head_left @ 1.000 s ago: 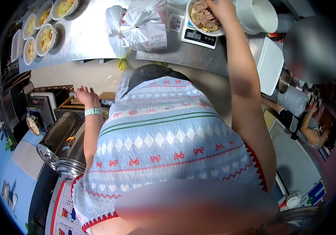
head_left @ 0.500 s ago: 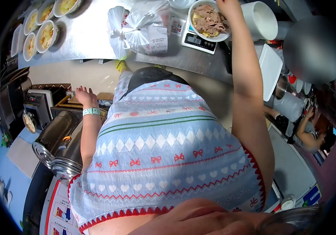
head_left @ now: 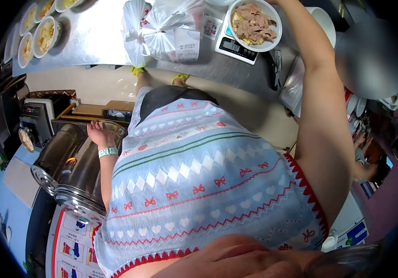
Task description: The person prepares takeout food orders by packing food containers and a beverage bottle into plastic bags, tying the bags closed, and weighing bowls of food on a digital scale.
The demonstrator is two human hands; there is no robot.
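Note:
A white bowl [head_left: 279,33] of sliced cooked meat [head_left: 253,23] over pale yellow pieces stands on a small digital scale [head_left: 243,54]. The scale's dark display is lit, its digits too small to read surely. My right arm reaches past the bowl's right side. Only a sliver of my right hand [head_left: 275,2] shows at the top edge; its fingers are out of sight. Low on the left, my left hand [head_left: 98,134], with a pale green band at the wrist, hangs near tall steel pots [head_left: 85,160]. Its fingers are loosely bent and apart, holding nothing.
Tied white plastic bags [head_left: 166,37] with a printed slip sit left of the scale. Several filled bowls [head_left: 46,36] stand at the counter's far left. A black-handled tool [head_left: 273,69] lies right of the scale, near a large white tub [head_left: 326,28]. Another person [head_left: 368,160] is at far right.
My right hand has moved from the bowl's right rim up to the frame's top edge. The display digits differ. The view has shifted, and my left hand sits slightly lower.

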